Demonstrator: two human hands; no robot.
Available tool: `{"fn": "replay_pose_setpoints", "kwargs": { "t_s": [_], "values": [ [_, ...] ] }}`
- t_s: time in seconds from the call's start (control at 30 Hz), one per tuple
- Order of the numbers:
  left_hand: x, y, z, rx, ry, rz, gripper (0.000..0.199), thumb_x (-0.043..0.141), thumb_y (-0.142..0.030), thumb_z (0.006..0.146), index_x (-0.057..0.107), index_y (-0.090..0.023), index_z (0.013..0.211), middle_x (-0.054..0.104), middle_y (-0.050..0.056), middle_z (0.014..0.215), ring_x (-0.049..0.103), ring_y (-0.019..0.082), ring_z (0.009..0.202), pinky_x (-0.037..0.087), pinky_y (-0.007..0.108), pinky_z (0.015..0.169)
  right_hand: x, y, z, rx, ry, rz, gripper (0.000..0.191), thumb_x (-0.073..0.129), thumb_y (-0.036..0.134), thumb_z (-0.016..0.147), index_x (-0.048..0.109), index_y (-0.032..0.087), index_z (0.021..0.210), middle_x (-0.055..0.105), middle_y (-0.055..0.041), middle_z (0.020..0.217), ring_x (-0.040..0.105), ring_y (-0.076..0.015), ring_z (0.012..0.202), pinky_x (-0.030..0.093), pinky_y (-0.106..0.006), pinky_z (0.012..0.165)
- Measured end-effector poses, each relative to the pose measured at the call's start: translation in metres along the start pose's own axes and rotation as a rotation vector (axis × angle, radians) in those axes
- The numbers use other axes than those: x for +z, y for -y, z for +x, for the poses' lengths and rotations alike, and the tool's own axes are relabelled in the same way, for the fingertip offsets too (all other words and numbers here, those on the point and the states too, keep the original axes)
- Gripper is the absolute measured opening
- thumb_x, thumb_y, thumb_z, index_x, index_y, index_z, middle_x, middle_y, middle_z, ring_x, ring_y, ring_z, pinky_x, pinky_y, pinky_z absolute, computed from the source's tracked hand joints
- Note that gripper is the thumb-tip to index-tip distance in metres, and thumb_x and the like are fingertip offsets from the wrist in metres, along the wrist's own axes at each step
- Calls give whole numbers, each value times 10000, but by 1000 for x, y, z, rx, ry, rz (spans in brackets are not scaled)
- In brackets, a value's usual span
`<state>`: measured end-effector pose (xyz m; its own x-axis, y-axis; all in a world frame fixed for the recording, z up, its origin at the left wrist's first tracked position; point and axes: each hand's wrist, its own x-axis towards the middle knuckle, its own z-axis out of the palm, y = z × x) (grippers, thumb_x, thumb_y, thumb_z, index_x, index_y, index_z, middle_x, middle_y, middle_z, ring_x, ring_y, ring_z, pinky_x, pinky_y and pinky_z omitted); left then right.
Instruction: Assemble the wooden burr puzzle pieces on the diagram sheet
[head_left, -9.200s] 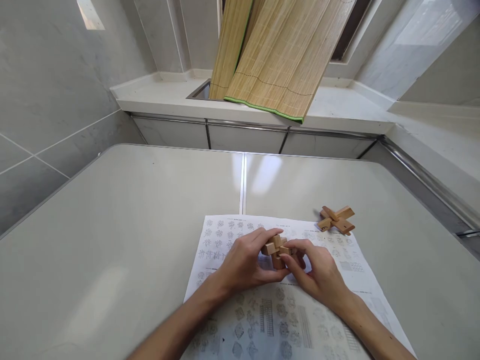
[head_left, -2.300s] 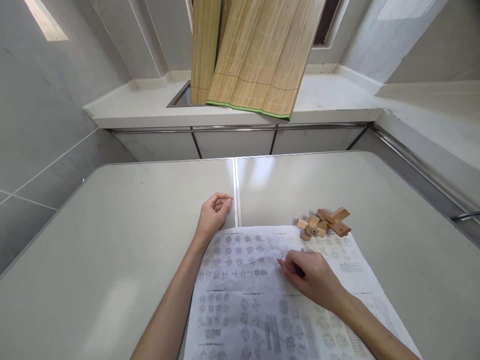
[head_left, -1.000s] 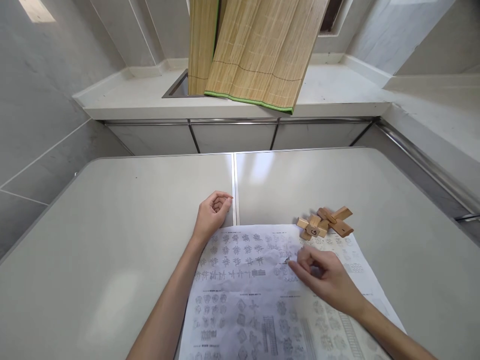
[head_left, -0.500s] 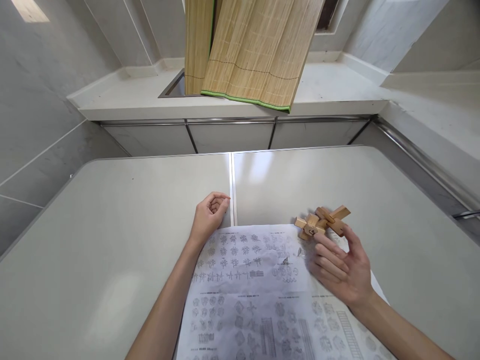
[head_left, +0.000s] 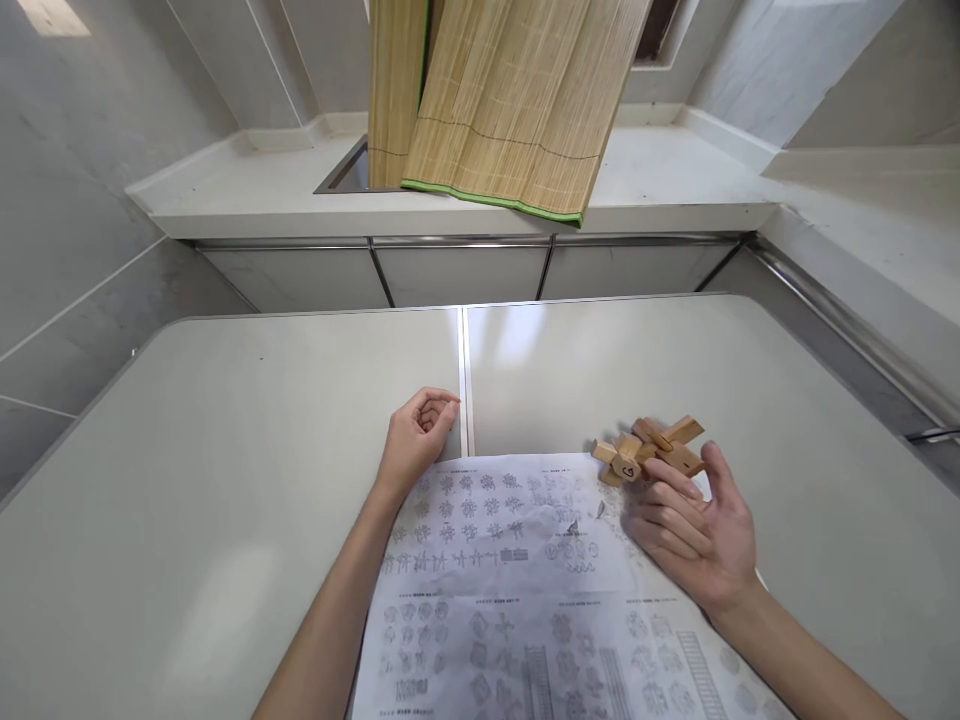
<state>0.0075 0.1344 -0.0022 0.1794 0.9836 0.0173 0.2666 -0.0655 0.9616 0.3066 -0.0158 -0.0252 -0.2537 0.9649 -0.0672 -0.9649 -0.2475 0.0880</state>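
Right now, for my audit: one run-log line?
left hand: curled; right hand: at pale burr puzzle, brown burr puzzle; grip: unclear; printed sheet: on table

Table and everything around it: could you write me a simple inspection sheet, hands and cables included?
Surface: pale table, seamed down the middle; printed sheet lying on it.
Wooden things: lighter puzzle and darker puzzle, close together at the sheet's far edge, toward the right.
Clutter: two small dark marks on the sheet; scraps or tears, cannot tell.
Hands: left hand curled, nothing seen in it; right hand partly open at the puzzles, grip unclear.
Cables: nothing seen.
Surroundings: straw mat hanging by a white counter; gray walls.
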Motion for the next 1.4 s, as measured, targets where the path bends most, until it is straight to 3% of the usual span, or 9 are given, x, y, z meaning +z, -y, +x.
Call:
{"fn": "replay_pose_setpoints", "kwargs": {
  "t_s": [0.2,0.57,0.7,0.83,1.0,1.2,1.3,1.4],
  "values": [
    [-3,0,-1,-14,7,-39,239,680,-425,920,700,-193,973,527,-23,706,483,128,636,380,237,575,-2,4,-5,-29,-88,-46,459,483,503,1064,396,232,704,243,137,459,151,-41,320,154,-191,339],
    [-3,-4,-4,-22,-13,-28,270,691,-453,908,706,-190,967,504,-29,679,473,129,617,385,234,566,-8,2,1,1,-38,-144,466,480,472,1059,392,230,672,254,137,426,133,-36,304,209,-156,318],
    [-3,-4,-4,-23,-26,-27,273,706,-454,897,713,-188,959,515,-27,675,473,128,612,382,231,559,-11,3,0,-9,-73,-263,490,493,505,1059,418,228,663,233,141,412,88,-39,299,199,-151,304],
    [-3,-6,-4,-28,-33,-25,293,711,-470,889,716,-186,960,529,-27,666,478,126,597,390,231,556,-10,5,-1,27,-8,-348,484,461,506,1077,436,228,681,249,134,438,98,-46,315,196,-153,324],
    [-2,-8,-4,-26,-25,-12,286,702,-462,896,712,-186,967,531,-29,674,462,119,588,386,232,550,2,0,-4,70,36,-476,498,527,437,1045,319,232,642,234,124,464,92,-37,328,138,-156,321],
    [2,-25,-9,103,-16,121,218,652,-392,937,717,-186,957,548,-19,698,501,136,644,422,253,614,8,-14,-7,161,86,-829,562,665,516,971,305,235,643,244,135,446,107,-17,327,107,-162,336],
    [16,-42,-26,155,51,153,214,652,-395,952,722,-195,985,676,27,831,606,175,762,506,290,727,1,-22,-12,251,120,-926,560,704,550,941,331,243,657,256,142,441,125,-23,323,105,-168,328],
    [37,-54,-54,157,286,28,308,708,-436,937,698,-210,1146,741,84,1077,674,238,987,555,372,912,-5,-29,-19,318,131,-989,532,698,572,938,354,250,689,284,135,477,157,-33,343,127,-176,338]
  ]
}}
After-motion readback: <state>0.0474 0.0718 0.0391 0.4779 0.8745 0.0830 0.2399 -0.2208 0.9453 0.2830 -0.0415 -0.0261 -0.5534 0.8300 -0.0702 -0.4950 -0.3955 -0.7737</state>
